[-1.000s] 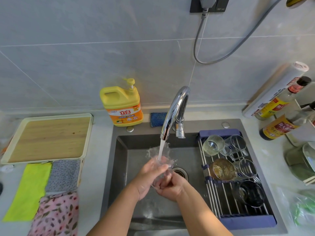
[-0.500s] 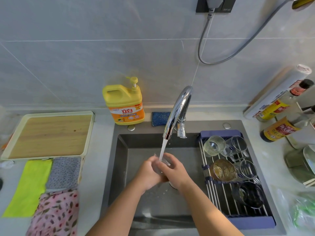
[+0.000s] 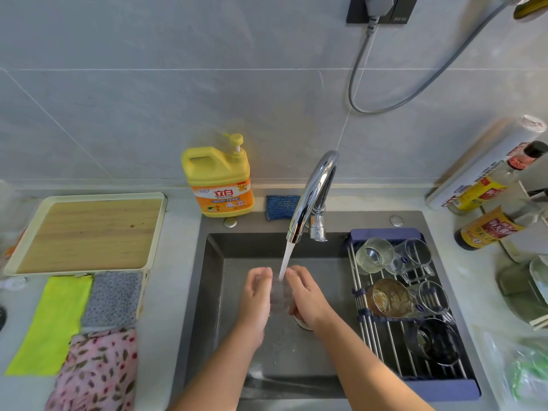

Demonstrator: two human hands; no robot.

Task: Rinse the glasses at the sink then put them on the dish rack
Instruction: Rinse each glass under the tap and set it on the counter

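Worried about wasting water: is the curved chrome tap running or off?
Running: a white stream of water drops from the curved chrome tap onto the clear glass between the left hand and right hand.

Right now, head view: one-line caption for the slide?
Left hand and right hand hold a clear glass under the running tap; other glasses lie on the dish rack.

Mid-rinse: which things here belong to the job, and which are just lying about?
Job: glass between left hand and right hand, running faucet, sink, dish rack, racked glasses.
Lying about: detergent bottle, sponge, cutting board, cloths, sauce bottles.
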